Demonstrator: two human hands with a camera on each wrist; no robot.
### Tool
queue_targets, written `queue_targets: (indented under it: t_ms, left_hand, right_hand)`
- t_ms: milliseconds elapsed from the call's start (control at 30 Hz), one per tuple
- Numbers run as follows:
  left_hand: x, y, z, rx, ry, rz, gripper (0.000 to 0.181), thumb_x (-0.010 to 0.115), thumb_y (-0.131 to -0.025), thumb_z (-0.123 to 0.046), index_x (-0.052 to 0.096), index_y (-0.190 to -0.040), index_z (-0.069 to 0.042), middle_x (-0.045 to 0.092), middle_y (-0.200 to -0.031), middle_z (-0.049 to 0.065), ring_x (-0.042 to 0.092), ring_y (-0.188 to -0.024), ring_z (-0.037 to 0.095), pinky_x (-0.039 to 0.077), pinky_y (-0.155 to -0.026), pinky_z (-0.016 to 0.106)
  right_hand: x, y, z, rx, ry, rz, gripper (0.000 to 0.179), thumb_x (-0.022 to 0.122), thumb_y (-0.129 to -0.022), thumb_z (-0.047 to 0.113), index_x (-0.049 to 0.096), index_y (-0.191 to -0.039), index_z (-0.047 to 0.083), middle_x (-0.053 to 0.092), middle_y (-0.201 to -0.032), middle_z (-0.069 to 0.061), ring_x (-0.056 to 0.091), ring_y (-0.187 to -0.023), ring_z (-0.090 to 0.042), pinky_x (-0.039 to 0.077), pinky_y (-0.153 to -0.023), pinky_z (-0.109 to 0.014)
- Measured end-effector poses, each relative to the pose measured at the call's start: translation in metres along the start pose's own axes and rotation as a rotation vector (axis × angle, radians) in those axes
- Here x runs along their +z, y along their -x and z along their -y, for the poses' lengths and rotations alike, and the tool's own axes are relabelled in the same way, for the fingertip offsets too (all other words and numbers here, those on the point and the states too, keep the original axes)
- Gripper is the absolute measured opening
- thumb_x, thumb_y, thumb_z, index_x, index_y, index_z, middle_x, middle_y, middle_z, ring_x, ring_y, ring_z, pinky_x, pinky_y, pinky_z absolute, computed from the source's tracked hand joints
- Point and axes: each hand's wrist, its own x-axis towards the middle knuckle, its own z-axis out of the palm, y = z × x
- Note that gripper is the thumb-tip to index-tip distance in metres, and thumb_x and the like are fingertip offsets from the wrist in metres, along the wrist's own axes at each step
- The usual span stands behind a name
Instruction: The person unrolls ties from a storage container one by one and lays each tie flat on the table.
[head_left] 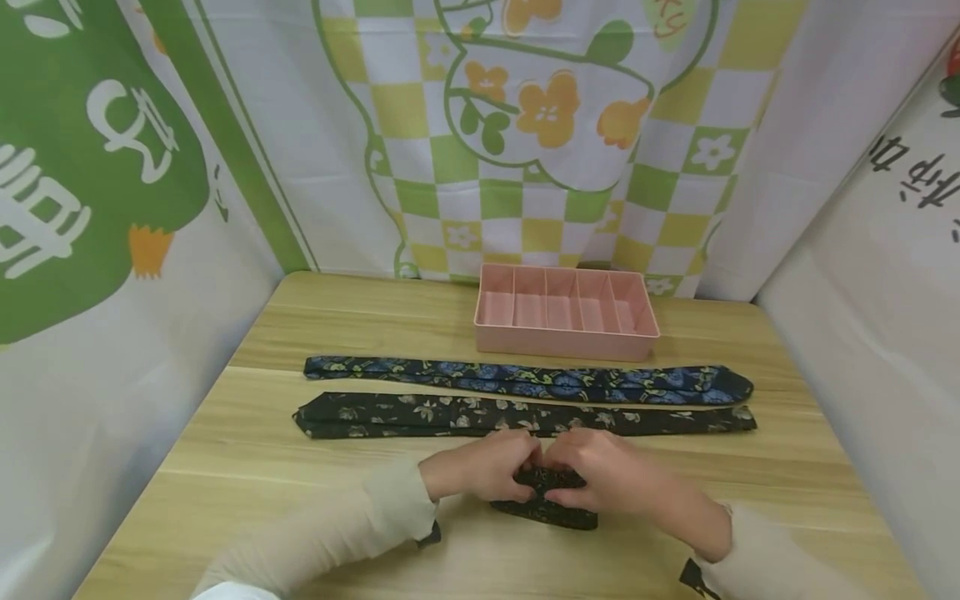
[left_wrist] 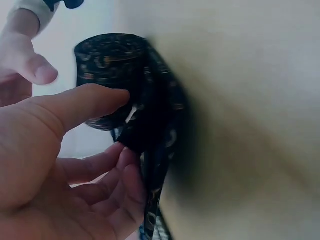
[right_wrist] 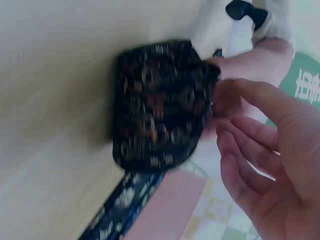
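A dark tie with a small pattern (head_left: 551, 510) is partly rolled up low on the table in front of me. My left hand (head_left: 501, 465) holds it; in the left wrist view the thumb lies against the roll (left_wrist: 111, 60) while the fingertips pinch a fold beneath. Close by on the other side is my right hand (head_left: 603, 473). Its fingers (right_wrist: 250, 150) are loosely bent beside the tie (right_wrist: 155, 107), and the left wrist view shows a gap between its thumb and the roll.
Beyond the hands lie two flat ties across the table, a black floral tie (head_left: 420, 414) and a navy tie with blue flowers (head_left: 525, 379). A pink divided box (head_left: 562, 340) stands at the back, near a patterned curtain (head_left: 495, 183).
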Motion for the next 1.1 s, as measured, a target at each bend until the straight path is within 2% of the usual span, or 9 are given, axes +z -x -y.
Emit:
queue_targets:
  t_ms: [100,133,267,333,500,600,733,900,1100]
  left_hand:
    - [0.007,0.002,0.006,-0.013,0.037,-0.011,0.029,0.083,-0.090,-0.024,0.070,-0.111,-0.010,0.067,-0.096,-0.002,0.055,-0.084,0.006,0.050,-0.078,0.024]
    - [0.001,0.006,-0.001,-0.037,0.072,-0.004,0.026,0.084,-0.089,-0.020,0.070,-0.109,-0.010,0.066,-0.095,-0.003,0.053,-0.083,0.004,0.048,-0.076,0.022]
    - [0.007,0.008,0.005,-0.051,0.116,-0.018,0.026,0.085,-0.089,-0.021,0.068,-0.107,-0.013,0.062,-0.095,-0.004,0.051,-0.083,0.003,0.046,-0.074,0.021]
    - [0.013,0.007,0.012,-0.033,0.123,-0.038,0.027,0.085,-0.089,-0.024,0.068,-0.109,-0.015,0.061,-0.096,-0.005,0.052,-0.083,0.003,0.047,-0.074,0.020]
    - [0.039,0.000,0.041,0.022,0.122,-0.091,0.030,0.083,-0.091,-0.033,0.066,-0.111,-0.018,0.061,-0.097,-0.008,0.054,-0.085,0.003,0.048,-0.077,0.021]
    - [0.049,-0.001,0.051,0.036,0.095,-0.118,0.031,0.081,-0.092,-0.038,0.065,-0.111,-0.019,0.061,-0.097,-0.008,0.054,-0.086,0.003,0.048,-0.078,0.021]
    - [0.040,0.011,0.040,0.013,0.090,-0.123,0.031,0.081,-0.092,-0.036,0.065,-0.110,-0.016,0.061,-0.096,-0.006,0.054,-0.086,0.004,0.050,-0.078,0.022]
    - [0.018,0.030,0.016,-0.087,0.146,-0.094,0.028,0.082,-0.092,-0.027,0.066,-0.110,-0.012,0.061,-0.096,-0.004,0.052,-0.086,0.004,0.050,-0.080,0.021]
    - [0.011,0.039,0.018,-0.153,0.156,-0.098,0.028,0.082,-0.094,-0.026,0.065,-0.112,-0.011,0.061,-0.100,-0.003,0.051,-0.089,0.004,0.051,-0.082,0.023]
  right_hand:
    - [0.010,-0.004,0.007,0.027,-0.001,0.015,0.018,0.086,-0.090,0.025,0.076,-0.097,0.012,0.073,-0.092,0.001,0.061,-0.077,-0.003,0.051,-0.066,-0.013]
    - [0.013,-0.006,0.009,0.036,0.005,0.019,0.018,0.086,-0.090,0.026,0.075,-0.096,0.013,0.072,-0.091,0.002,0.057,-0.075,0.000,0.048,-0.065,-0.012]
    - [0.021,-0.008,0.012,0.054,0.072,0.014,0.023,0.088,-0.088,0.030,0.071,-0.091,0.015,0.066,-0.087,0.004,0.044,-0.071,0.003,0.041,-0.061,-0.012]
    - [0.023,-0.007,0.012,0.054,0.121,0.010,0.026,0.089,-0.086,0.032,0.069,-0.090,0.016,0.064,-0.085,0.005,0.043,-0.070,0.003,0.041,-0.060,-0.014]
    - [0.026,-0.004,0.009,0.022,0.229,0.012,0.031,0.091,-0.083,0.035,0.072,-0.096,0.014,0.062,-0.087,0.005,0.052,-0.073,-0.002,0.050,-0.063,-0.018]
    - [0.025,-0.001,0.007,0.011,0.242,0.010,0.031,0.091,-0.083,0.035,0.075,-0.098,0.013,0.061,-0.087,0.005,0.050,-0.074,-0.003,0.050,-0.064,-0.018]
    - [0.023,0.007,0.003,0.034,0.200,-0.003,0.028,0.091,-0.083,0.030,0.076,-0.098,0.012,0.060,-0.087,0.005,0.046,-0.076,-0.003,0.048,-0.064,-0.017]
    - [0.016,0.018,-0.002,0.068,0.172,-0.039,0.026,0.091,-0.083,0.028,0.076,-0.098,0.012,0.067,-0.094,0.002,0.058,-0.082,-0.007,0.055,-0.069,-0.021]
    - [-0.002,0.028,-0.006,0.147,0.167,0.012,0.026,0.090,-0.083,0.029,0.075,-0.098,0.014,0.069,-0.096,0.004,0.064,-0.083,-0.008,0.058,-0.069,-0.023]
